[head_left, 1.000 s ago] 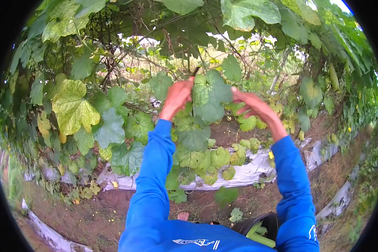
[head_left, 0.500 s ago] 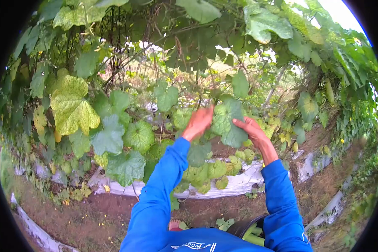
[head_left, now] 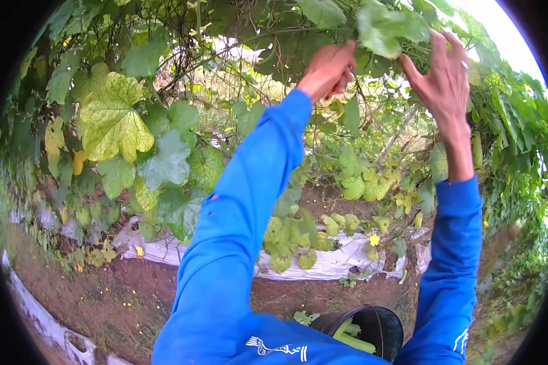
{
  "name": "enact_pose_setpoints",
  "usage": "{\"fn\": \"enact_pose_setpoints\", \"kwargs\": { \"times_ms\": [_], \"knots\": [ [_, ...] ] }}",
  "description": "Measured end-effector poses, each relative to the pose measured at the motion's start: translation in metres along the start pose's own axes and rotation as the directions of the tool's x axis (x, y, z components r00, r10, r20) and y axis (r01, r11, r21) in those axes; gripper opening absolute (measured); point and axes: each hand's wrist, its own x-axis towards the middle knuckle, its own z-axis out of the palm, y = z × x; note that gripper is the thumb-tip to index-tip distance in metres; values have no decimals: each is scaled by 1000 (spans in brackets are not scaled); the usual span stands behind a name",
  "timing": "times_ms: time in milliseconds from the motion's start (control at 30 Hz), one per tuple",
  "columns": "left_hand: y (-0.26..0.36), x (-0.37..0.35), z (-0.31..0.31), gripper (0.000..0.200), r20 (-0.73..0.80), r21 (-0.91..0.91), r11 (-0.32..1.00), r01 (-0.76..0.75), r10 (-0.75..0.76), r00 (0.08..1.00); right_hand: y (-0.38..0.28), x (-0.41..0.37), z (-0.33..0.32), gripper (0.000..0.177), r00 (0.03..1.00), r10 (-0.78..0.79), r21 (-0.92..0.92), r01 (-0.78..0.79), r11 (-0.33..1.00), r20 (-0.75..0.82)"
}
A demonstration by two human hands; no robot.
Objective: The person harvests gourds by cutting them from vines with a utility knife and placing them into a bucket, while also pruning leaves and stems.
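Note:
My left hand point(head_left: 332, 70) is raised among the vines at the upper middle, its fingers closed; anything inside them is too small to name. To its right, my right hand point(head_left: 444, 82) is raised with thumb and fingers apart, beside a large green leaf point(head_left: 386, 27) that looks slightly blurred. The leaf lies between the two hands. Thin stems and foliage hang around both.
A dark bucket point(head_left: 386, 328) holding long green vegetables point(head_left: 353, 337) stands at my body. Yellow-green leaves point(head_left: 115, 115) hang at left. Pale plastic sheeting point(head_left: 323, 261) runs along the soil below the vines. A slender green fruit point(head_left: 477, 151) hangs at right.
Both hands have moved up from the middle leaves to the overhead foliage. My right hand has let go of the leaf it touched and has opened. More of the bucket shows.

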Motion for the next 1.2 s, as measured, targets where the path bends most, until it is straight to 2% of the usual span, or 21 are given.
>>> {"fn": "enact_pose_setpoints", "kwargs": {
  "times_ms": [67, 100, 167, 233, 300, 333, 367, 433, 467, 500, 600, 667, 700, 767, 833, 900, 967, 1033, 1067, 1100, 1200],
  "knots": [
    [10, 22, 15, 58, -32, -72, 994, 85, -87, 996, 4, 15, 2, 51, 961, -94, 208, 39, 977, 261],
    [5, 24, 16, 58, -21, -78, 993, 85, -86, 996, 6, 18, 2, 51, 960, -89, 196, 36, 980, 266],
    [-18, 28, 16, 54, 512, -226, 953, 203, -61, 857, 11, 20, 0, 48, 953, -43, 288, -47, 956, 300],
    [-30, 2, 41, 52, 578, 46, 954, 296, -267, 771, 9, 9, -1, 44, 972, -152, 370, 75, 926, 181],
    [-28, -38, 63, 57, 623, 294, 927, 232, -370, 689, 17, -8, -3, 42, 900, -290, 486, 104, 868, 326],
    [-34, -45, 72, 59, 618, 388, 893, 228, -436, 654, 24, -16, -10, 39, 839, -253, 395, 50, 917, 482],
    [-39, -48, 73, 59, 618, 292, 938, 188, -335, 711, 38, -20, -8, 39, 843, -233, 372, 42, 927, 486],
    [-24, -27, 84, 57, 433, 367, 899, 240, -394, 811, 77, -23, 8, 35, 952, 15, 160, -68, 985, 307],
    [-27, -7, 88, 56, 415, 283, 939, 195, -304, 857, 99, -18, 15, 32, 989, -13, 47, 6, 999, 150],
    [-15, 3, 90, 55, 367, 132, 971, 202, -237, 900, 109, -8, 11, 33, 982, 101, 9, -104, 995, 161],
    [1, 58, 106, 53, 303, -193, 961, 198, -133, 944, 134, 15, 14, 28, 1000, 26, -140, -24, 990, 17],
    [5, 94, 123, 48, 274, -213, 956, 203, -141, 951, 144, 15, 13, 51, 958, 133, -25, -132, 991, 254],
    [9, 106, 129, 46, 285, -268, 927, 262, -183, 941, 143, 16, 12, 51, 957, 141, -31, -137, 990, 254],
    [3, 116, 141, 43, 304, -315, 892, 323, -227, 925, 141, 18, 11, 25, 875, 96, -36, -89, 995, 474],
    [-4, 99, 150, 43, 400, -389, 846, 363, -200, 895, 157, 4, 14, 26, 927, 3, 17, -10, 1000, 375],
    [-12, 61, 156, 46, 665, -67, 935, 347, -218, 715, 184, -6, 6, 26, 901, 59, 22, -76, 997, 430],
    [-2, 9, 162, 50, 695, 49, 939, 340, -277, 663, 221, -12, -6, 29, 915, 80, -64, -60, 996, 394],
    [1, -7, 162, 54, 606, 156, 925, 346, -366, 706, 273, -14, -7, 32, 910, 128, -125, -86, 989, 394],
    [-4, 2, 158, 57, 550, -4, 970, 242, -200, 811, 288, -12, -12, 39, 791, 311, -20, -354, 935, 526],
    [-3, 20, 158, 56, 469, -46, 980, 192, -148, 870, 284, -14, -16, 39, 788, 315, -26, -356, 934, 528],
    [14, 76, 164, 48, 387, -192, 966, 174, -89, 918, 271, -11, -16, 54, 830, 258, 272, -430, 861, 494]
  ]
}}
